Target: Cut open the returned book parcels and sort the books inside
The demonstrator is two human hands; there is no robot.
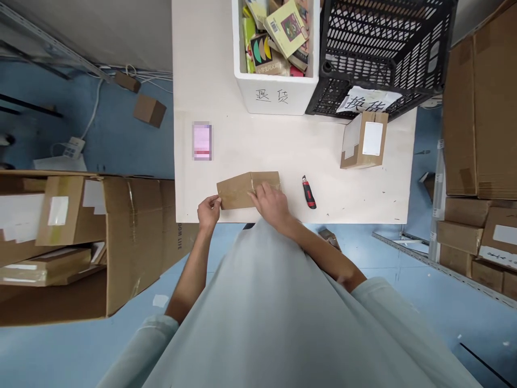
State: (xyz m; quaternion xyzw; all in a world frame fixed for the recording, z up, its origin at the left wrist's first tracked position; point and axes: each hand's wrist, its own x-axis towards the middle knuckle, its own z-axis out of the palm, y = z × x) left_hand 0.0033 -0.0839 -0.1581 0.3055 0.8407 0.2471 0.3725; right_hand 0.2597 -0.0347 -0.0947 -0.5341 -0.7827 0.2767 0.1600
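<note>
A brown cardboard box (236, 189) lies at the front edge of the white table, with tape across it. My left hand (209, 211) pinches the box's left front corner between thumb and fingers. My right hand (271, 203) rests on the right part of the box, its fingers curled at the taped seam; what is under the fingertips is hidden. To the right of that hand lies a red and black utility knife (309, 193). Farther right stands a small taped carton (364, 141) with white labels. A pink pixelated rectangle (202, 141) appears behind the box on the left.
A white bin (278, 96) full of books and a black plastic crate (379, 70) stand at the table's back. At left, a large open carton (139, 237) holds several boxes. More cartons (460, 231) are stacked at right. A power strip (74, 147) lies on the floor.
</note>
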